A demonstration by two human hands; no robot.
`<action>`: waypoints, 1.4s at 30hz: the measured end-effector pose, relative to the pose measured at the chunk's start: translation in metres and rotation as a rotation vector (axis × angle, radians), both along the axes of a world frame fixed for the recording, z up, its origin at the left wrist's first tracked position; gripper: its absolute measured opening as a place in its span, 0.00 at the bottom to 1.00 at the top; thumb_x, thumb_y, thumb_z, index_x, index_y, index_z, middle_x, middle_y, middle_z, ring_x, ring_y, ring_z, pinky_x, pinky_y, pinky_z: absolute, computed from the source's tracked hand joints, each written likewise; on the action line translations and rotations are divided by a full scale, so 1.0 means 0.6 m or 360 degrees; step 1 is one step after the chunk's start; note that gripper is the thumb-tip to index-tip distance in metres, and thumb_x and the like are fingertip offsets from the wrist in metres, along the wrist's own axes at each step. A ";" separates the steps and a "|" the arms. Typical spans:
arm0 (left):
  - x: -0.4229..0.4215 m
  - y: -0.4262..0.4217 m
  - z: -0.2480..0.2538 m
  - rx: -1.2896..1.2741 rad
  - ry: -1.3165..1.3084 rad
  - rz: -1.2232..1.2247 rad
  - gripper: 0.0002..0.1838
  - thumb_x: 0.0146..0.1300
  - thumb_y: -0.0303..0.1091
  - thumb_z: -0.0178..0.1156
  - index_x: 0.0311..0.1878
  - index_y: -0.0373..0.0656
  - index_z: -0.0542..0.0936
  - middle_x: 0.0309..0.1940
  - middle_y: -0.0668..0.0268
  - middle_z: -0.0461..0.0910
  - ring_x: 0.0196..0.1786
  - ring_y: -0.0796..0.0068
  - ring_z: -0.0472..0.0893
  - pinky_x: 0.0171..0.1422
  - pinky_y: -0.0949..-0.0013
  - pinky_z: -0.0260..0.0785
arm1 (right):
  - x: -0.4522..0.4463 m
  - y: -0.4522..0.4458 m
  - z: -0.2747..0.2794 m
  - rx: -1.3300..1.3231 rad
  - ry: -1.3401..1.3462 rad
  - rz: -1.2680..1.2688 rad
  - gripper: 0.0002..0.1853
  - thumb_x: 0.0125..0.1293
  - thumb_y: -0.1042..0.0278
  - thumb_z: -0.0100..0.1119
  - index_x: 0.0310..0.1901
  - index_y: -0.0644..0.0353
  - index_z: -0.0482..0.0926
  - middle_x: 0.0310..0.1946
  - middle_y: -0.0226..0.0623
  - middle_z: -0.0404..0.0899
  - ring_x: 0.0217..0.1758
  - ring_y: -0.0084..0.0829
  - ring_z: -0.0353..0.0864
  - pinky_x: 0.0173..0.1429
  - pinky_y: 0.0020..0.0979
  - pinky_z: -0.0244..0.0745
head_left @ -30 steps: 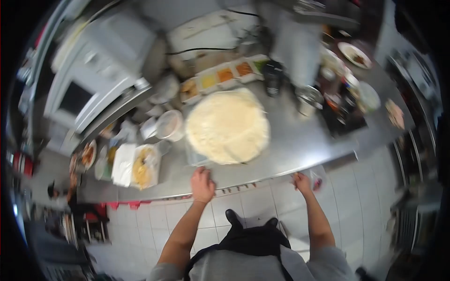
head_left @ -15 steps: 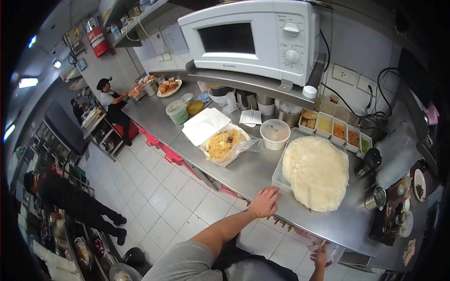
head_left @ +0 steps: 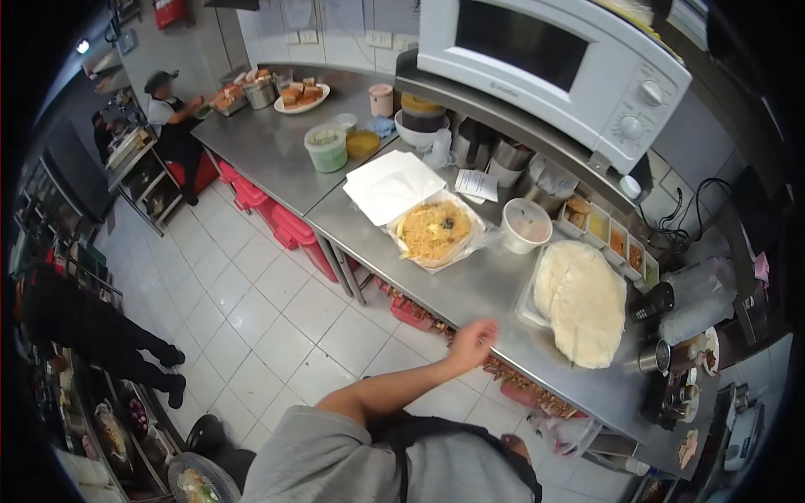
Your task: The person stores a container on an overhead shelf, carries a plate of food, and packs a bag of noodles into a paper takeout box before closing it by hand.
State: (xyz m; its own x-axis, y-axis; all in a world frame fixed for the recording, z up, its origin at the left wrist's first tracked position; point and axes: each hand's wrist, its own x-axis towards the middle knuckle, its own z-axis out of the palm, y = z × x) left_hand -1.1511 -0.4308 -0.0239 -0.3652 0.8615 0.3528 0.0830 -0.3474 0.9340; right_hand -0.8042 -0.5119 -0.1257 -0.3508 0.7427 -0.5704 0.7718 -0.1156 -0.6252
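Pale sheets: big floppy round stack (head_left: pixel 583 306), on the counter (head_left: pixel 482 289), just in front of the sauce-and-topping row.
Tray: clear plastic (head_left: pixel 528 295), under the pale sheets, its edge sticking out on their left.
Left hand: (head_left: pixel 474 342) at the counter's front edge, left of and near the pale sheets, apart from them; fingers loosely curled, can't tell if they pinch anything.
Right hand: a patch of skin (head_left: pixel 516 448) shows past the black apron (head_left: pixel 482 448), below the pale sheets; hand or forearm unclear, finger state can't tell.
Plastic bag: (head_left: pixel 566 432) below the pale sheets, under the counter edge.
White tub: (head_left: pixel 525 240) just left of the pale sheets, reddish contents.
Food box: (head_left: pixel 432 235) farther left of the pale sheets, past the tub; lid folded back, yellow-orange food inside.
Topping containers: row (head_left: pixel 598 226) just behind the pale sheets.
Black handset: (head_left: pixel 653 300) right of the pale sheets.
Microwave: white (head_left: pixel 537 67), on a shelf behind and above the pale sheets.
Co-workers: one (head_left: pixel 172 126) at the counter's far end, one in black (head_left: pixel 84 323), both well left of the pale sheets.
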 end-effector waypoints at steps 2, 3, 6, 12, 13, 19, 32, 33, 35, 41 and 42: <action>-0.085 -0.024 -0.007 -0.0161 -0.0583 0.0351 0.11 0.62 0.23 0.51 0.48 0.37 0.71 0.37 0.64 0.76 0.35 0.77 0.77 0.38 0.71 0.72 | -0.070 0.017 0.031 -0.0066 0.0111 -0.0108 0.18 0.64 0.64 0.56 0.52 0.65 0.73 0.32 0.39 0.80 0.26 0.30 0.83 0.24 0.28 0.73; -0.137 -0.028 -0.011 -0.0277 -0.0832 0.0507 0.11 0.63 0.25 0.52 0.49 0.36 0.69 0.36 0.65 0.76 0.35 0.78 0.76 0.37 0.71 0.72 | -0.097 0.022 0.032 -0.0086 0.0201 -0.0170 0.18 0.64 0.64 0.57 0.53 0.65 0.72 0.32 0.39 0.80 0.26 0.29 0.82 0.24 0.26 0.73; -0.261 -0.021 0.045 -0.0475 -0.0728 0.0816 0.20 0.63 0.31 0.57 0.56 0.34 0.66 0.35 0.65 0.76 0.34 0.80 0.76 0.35 0.74 0.71 | -0.196 0.055 0.061 -0.0156 0.0237 -0.0159 0.19 0.65 0.64 0.56 0.54 0.66 0.71 0.34 0.40 0.79 0.27 0.28 0.83 0.25 0.26 0.73; -0.384 0.000 0.108 -0.0915 -0.0837 0.0293 0.18 0.58 0.33 0.62 0.49 0.34 0.75 0.33 0.65 0.80 0.33 0.79 0.79 0.32 0.78 0.71 | -0.398 0.104 0.162 -0.0025 0.0343 0.0100 0.21 0.65 0.64 0.56 0.56 0.66 0.71 0.37 0.41 0.80 0.31 0.28 0.83 0.35 0.28 0.74; -0.402 0.001 0.105 -0.0973 -0.0709 0.0249 0.14 0.58 0.32 0.63 0.45 0.35 0.78 0.31 0.66 0.80 0.32 0.79 0.80 0.32 0.77 0.72 | -0.419 0.106 0.177 -0.0025 0.0361 0.0117 0.20 0.65 0.63 0.56 0.55 0.65 0.72 0.38 0.41 0.80 0.32 0.28 0.83 0.38 0.28 0.75; -0.429 0.007 0.147 -0.0788 0.0262 0.0300 0.09 0.57 0.32 0.63 0.33 0.34 0.83 0.28 0.60 0.83 0.26 0.76 0.81 0.33 0.72 0.74 | -0.450 0.144 0.220 0.0011 0.0355 0.0440 0.21 0.65 0.62 0.57 0.55 0.64 0.73 0.38 0.40 0.80 0.32 0.27 0.82 0.41 0.28 0.76; -0.496 0.008 0.168 -0.0837 0.0474 0.0553 0.12 0.65 0.35 0.55 0.40 0.35 0.82 0.31 0.61 0.83 0.37 0.74 0.81 0.41 0.73 0.71 | -0.566 0.400 0.292 -0.0220 0.1191 -0.0498 0.25 0.69 0.57 0.53 0.62 0.60 0.66 0.50 0.34 0.75 0.47 0.24 0.75 0.49 0.27 0.73; -0.499 -0.008 0.140 -0.0947 0.0354 0.0537 0.13 0.66 0.36 0.54 0.41 0.35 0.82 0.29 0.63 0.83 0.37 0.77 0.81 0.40 0.75 0.70 | -0.584 0.428 0.283 -0.0170 0.1194 -0.0706 0.26 0.69 0.56 0.52 0.63 0.60 0.64 0.52 0.34 0.74 0.49 0.26 0.75 0.51 0.28 0.72; -0.500 -0.034 0.096 -0.1022 0.0281 0.0363 0.15 0.67 0.38 0.54 0.48 0.36 0.80 0.31 0.66 0.82 0.39 0.79 0.81 0.41 0.78 0.70 | -0.623 0.478 0.251 -0.0076 0.1306 -0.0915 0.27 0.69 0.54 0.51 0.64 0.60 0.64 0.54 0.36 0.74 0.51 0.29 0.74 0.55 0.30 0.70; -0.544 -0.004 0.086 -0.0835 -0.0665 0.0049 0.32 0.69 0.40 0.53 0.68 0.33 0.55 0.47 0.59 0.76 0.48 0.69 0.80 0.48 0.73 0.72 | -0.712 0.507 0.248 0.0215 0.1006 -0.0703 0.25 0.70 0.50 0.46 0.57 0.62 0.74 0.53 0.42 0.76 0.56 0.33 0.73 0.63 0.34 0.64; -0.561 0.002 0.091 -0.0886 -0.0722 0.0055 0.35 0.69 0.39 0.53 0.70 0.34 0.47 0.52 0.55 0.73 0.52 0.65 0.79 0.51 0.69 0.73 | -0.720 0.494 0.262 0.0356 0.0847 -0.0688 0.24 0.70 0.50 0.45 0.55 0.62 0.76 0.52 0.42 0.77 0.56 0.33 0.73 0.64 0.34 0.64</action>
